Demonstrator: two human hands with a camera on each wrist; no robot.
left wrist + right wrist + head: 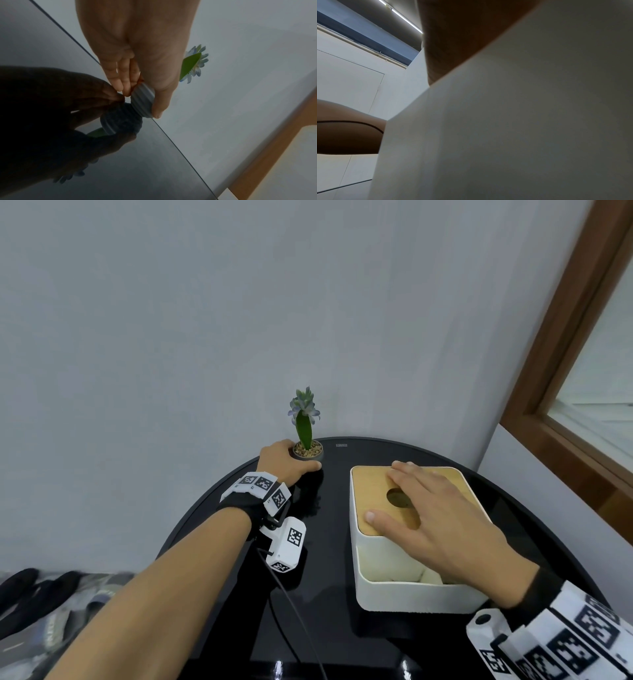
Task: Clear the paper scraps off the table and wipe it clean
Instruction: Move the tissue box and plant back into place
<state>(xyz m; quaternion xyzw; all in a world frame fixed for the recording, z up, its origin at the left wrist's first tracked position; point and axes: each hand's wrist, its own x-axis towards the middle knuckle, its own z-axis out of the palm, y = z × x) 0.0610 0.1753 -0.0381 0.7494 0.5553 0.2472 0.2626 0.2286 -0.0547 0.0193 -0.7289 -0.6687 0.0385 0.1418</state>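
Note:
A round glossy black table (329, 594) stands against the wall. At its far edge my left hand (286, 460) grips a small ribbed grey plant pot (307, 453) with a blue flower; thumb and fingers curl round the pot (142, 100) in the left wrist view. On the right of the table sits a white tissue box (411, 587) with a wooden lid (373, 491). My right hand (431, 518) lies flat on that lid with straight fingers, covering part of its oval slot. In the right wrist view only the box's white wall (505, 128) shows. No paper scraps are in view.
The grey wall (239, 320) runs close behind the table. A wood-framed window (565, 371) is at the right. Dark sandals (37, 597) lie on the floor at the lower left. A black cable (294, 611) trails from my left wrist across the table.

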